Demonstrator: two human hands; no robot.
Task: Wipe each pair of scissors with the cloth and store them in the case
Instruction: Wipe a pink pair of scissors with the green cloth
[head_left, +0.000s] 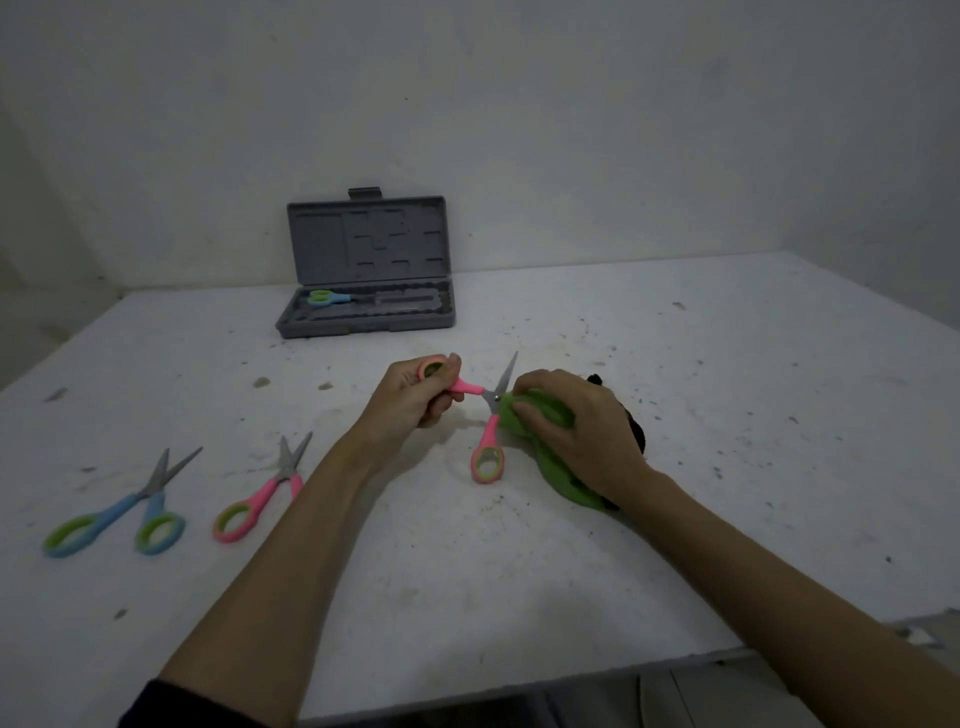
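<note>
My left hand (418, 392) grips one pink handle ring of an opened pair of pink scissors (487, 447) above the table's middle. Its second handle hangs down and one blade points up. My right hand (576, 426) holds the green cloth (553, 467) wrapped round the other blade, which is hidden. A second pair of pink scissors (257, 501) and a pair of blue scissors with green rings (117, 512) lie open on the table at the left. The grey case (369, 270) stands open at the back, with a blue pair of scissors (328, 298) in its tray.
The white table (467, 571) is speckled with dirt; its front edge runs along the bottom right. A pale wall rises right behind the case. A dark object (636, 431) peeks out from beyond my right hand.
</note>
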